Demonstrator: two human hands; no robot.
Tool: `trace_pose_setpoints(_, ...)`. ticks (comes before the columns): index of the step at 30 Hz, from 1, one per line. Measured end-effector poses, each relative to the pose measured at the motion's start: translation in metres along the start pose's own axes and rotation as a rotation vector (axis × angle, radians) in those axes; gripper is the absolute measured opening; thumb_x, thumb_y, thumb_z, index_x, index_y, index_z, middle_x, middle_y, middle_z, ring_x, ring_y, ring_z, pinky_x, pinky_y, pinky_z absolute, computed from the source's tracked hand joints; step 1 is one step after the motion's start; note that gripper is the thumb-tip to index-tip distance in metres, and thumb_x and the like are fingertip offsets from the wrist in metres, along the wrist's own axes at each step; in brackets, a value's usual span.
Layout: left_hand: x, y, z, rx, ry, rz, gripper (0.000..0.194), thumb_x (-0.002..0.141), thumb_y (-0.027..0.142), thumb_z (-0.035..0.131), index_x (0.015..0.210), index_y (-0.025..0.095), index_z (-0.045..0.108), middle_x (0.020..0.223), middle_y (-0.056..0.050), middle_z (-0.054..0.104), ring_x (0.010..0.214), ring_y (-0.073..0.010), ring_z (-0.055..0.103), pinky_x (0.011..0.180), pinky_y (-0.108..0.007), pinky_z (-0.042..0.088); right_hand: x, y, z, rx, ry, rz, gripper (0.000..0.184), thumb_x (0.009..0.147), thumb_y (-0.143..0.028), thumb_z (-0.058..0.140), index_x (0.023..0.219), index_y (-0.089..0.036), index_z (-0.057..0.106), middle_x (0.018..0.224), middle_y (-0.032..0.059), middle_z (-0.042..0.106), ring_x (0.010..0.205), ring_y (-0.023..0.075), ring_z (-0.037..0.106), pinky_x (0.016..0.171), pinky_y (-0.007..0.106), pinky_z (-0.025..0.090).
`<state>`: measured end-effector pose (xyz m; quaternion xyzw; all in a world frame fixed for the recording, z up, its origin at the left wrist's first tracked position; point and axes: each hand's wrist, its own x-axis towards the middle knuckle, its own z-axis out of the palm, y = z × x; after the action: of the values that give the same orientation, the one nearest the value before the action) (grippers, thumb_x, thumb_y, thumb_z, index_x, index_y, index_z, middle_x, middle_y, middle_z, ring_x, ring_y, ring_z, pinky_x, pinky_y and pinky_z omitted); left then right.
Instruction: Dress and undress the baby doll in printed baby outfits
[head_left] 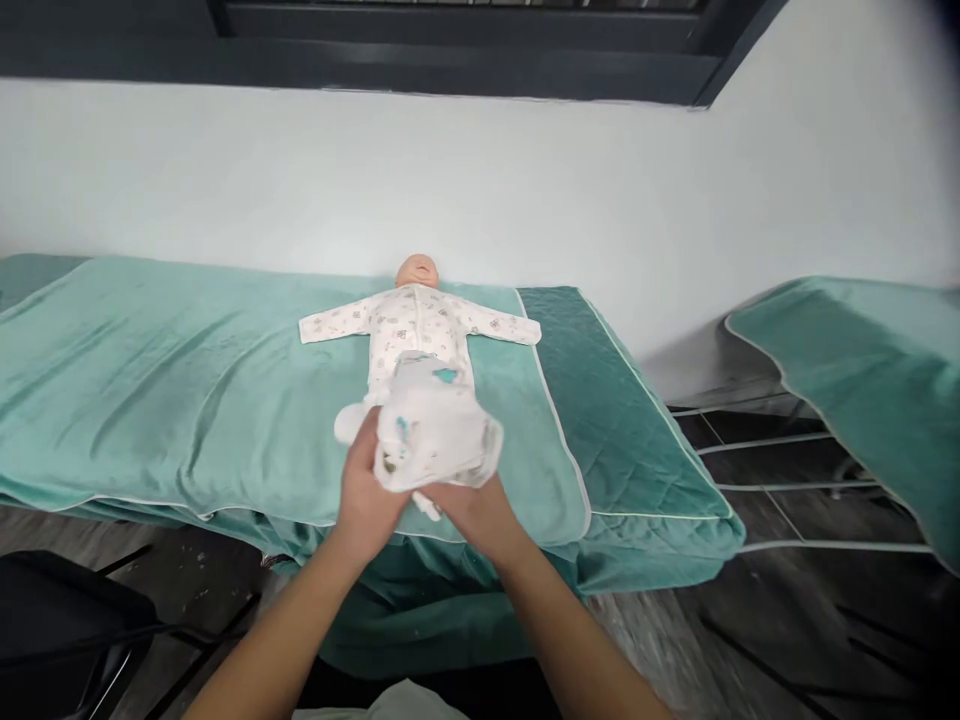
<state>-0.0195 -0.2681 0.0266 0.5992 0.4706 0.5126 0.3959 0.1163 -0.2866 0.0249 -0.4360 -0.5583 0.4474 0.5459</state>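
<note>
In the head view, my left hand (373, 503) and my right hand (474, 510) are both closed on a white diaper (435, 425) with teal printed marks. They grip its near end from below and the sides, so several fingertips are hidden. A rounded white flap shows at its left. Beyond it a baby doll (418, 312) lies on its back, its head toward the wall. The doll's white printed outfit has both sleeves spread out sideways. From my viewpoint the diaper covers the doll's lower body; whether they touch I cannot tell.
A light green blanket (165, 370) lies over a darker green quilted mattress (615, 420) against the white wall (300, 180). On the right, another green cover (862, 380) hangs beside metal rails (802, 487). A black chair (67, 630) stands at the lower left.
</note>
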Motion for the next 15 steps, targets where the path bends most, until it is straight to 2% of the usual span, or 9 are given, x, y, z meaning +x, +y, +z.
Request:
trace_pose_setpoints(3, 0.005, 0.01, 0.024, -0.069, -0.187, 0.08, 0.04, 0.082, 0.032, 0.07, 0.121, 0.024, 0.064, 0.121, -0.007, 0.066, 0.115, -0.0267, 0.063, 0.102, -0.043, 0.053, 0.004, 0.006, -0.018, -0.132, 0.206, -0.087, 0.071, 0.079, -0.046, 0.076, 0.141, -0.024, 0.049, 0.129, 0.0135, 0.064, 0.12, 0.031, 0.063, 0.106, 0.052, 0.051)
trace_pose_setpoints(6, 0.012, 0.011, 0.025, -0.108, -0.397, 0.122, 0.05, 0.088, 0.028, 0.067, 0.136, 0.029, 0.054, 0.136, -0.008, 0.058, 0.126, -0.0263, 0.058, 0.106, -0.042, 0.051, 0.012, -0.001, -0.053, -0.374, 0.356, -0.323, 0.055, 0.082, -0.037, 0.07, 0.133, -0.024, 0.053, 0.123, 0.012, 0.063, 0.112, 0.0288, 0.064, 0.099, 0.049, 0.054)
trace_pose_setpoints(8, 0.019, 0.012, 0.015, -0.143, -0.423, 0.144, 0.049, 0.091, 0.029, 0.066, 0.138, 0.032, 0.053, 0.144, -0.007, 0.053, 0.129, -0.0255, 0.056, 0.106, -0.041, 0.052, 0.02, -0.006, -0.085, -0.584, 0.45, -0.482, 0.054, 0.08, -0.032, 0.069, 0.131, -0.023, 0.054, 0.125, 0.0121, 0.059, 0.116, 0.0288, 0.06, 0.099, 0.049, 0.052)
trace_pose_setpoints(10, 0.027, 0.02, -0.001, -0.204, -0.339, 0.177, 0.045, 0.091, 0.029, 0.066, 0.135, 0.033, 0.057, 0.144, -0.006, 0.053, 0.129, -0.0249, 0.057, 0.106, -0.041, 0.052, 0.027, -0.005, -0.118, -0.828, 0.535, -0.531, 0.058, 0.078, -0.031, 0.07, 0.133, -0.022, 0.053, 0.131, 0.0148, 0.052, 0.123, 0.0318, 0.055, 0.101, 0.051, 0.049)
trace_pose_setpoints(12, 0.037, 0.04, -0.02, -0.308, -0.239, 0.239, 0.046, 0.088, 0.032, 0.071, 0.133, 0.034, 0.061, 0.139, -0.004, 0.06, 0.129, -0.0259, 0.058, 0.106, -0.042, 0.053, 0.034, 0.008, -0.148, -1.049, 0.573, -0.404, 0.059, 0.079, -0.031, 0.067, 0.136, -0.021, 0.052, 0.138, 0.0179, 0.047, 0.127, 0.0347, 0.051, 0.101, 0.052, 0.049)
trace_pose_setpoints(14, 0.045, 0.069, -0.039, -0.463, -0.155, 0.385, 0.053, 0.078, 0.045, 0.08, 0.128, 0.037, 0.064, 0.133, -0.001, 0.065, 0.127, -0.0289, 0.059, 0.101, -0.043, 0.058, 0.037, 0.026, -0.172, -1.223, 0.458, -0.158, 0.06, 0.083, -0.032, 0.066, 0.14, -0.021, 0.05, 0.144, 0.0208, 0.044, 0.131, 0.0386, 0.048, 0.101, 0.055, 0.048)
trace_pose_setpoints(15, 0.048, 0.084, -0.048, -0.487, -0.079, 0.403, 0.05, 0.081, 0.053, 0.075, 0.127, 0.038, 0.065, 0.133, 0.001, 0.065, 0.129, -0.0297, 0.058, 0.1, -0.043, 0.059, 0.038, 0.033, -0.18, -1.282, 0.355, -0.036, 0.061, 0.083, -0.035, 0.067, 0.14, -0.021, 0.05, 0.147, 0.0217, 0.042, 0.133, 0.0412, 0.046, 0.101, 0.059, 0.046)
